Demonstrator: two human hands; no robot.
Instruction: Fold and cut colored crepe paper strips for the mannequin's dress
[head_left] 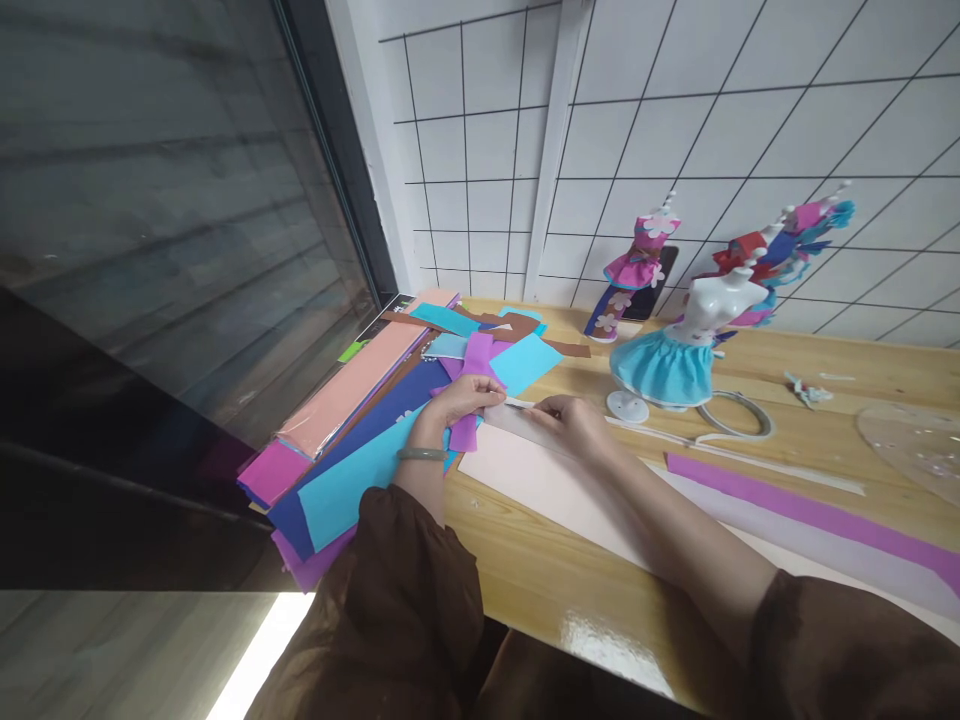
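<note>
A long pale pink paper strip (547, 480) lies across the wooden table, under my forearms. At its upper left end, my left hand (466, 400) has its fingers closed on the end of a thin white strip (519, 403). The fingers of my right hand (566, 418) pinch the same white strip a little to the right. Beneath my left hand lies a purple paper piece (465, 432). More of the white strip, or another one, runs right toward a roll of white tape (739, 415). A purple strip (810, 515) lies along the pale paper at the right.
Coloured papers (360, 480) are piled at the left. A small white mannequin (720, 305) in a turquoise skirt (664, 368) stands behind the tape, with other dressed mannequins near the wall. A phone (656, 285) leans there. A clear plastic sheet (911, 450) lies far right.
</note>
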